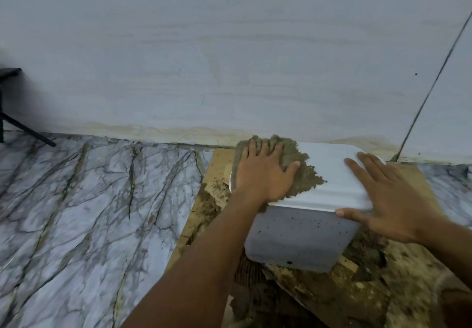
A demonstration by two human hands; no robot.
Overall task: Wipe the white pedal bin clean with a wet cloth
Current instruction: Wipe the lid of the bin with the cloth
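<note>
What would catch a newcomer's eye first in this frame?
The left hand presses a brown cloth flat onto the left end of the lid of the white bin, mid-frame by the wall. The right hand lies flat on the lid's right end. Dark specks dot the bin's front, and it stands on a dirty brown board beside the marbled floor.

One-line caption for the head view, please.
Left hand presses a brown cloth on the lid of the white bin; right hand rests on the lid's other end.
</note>
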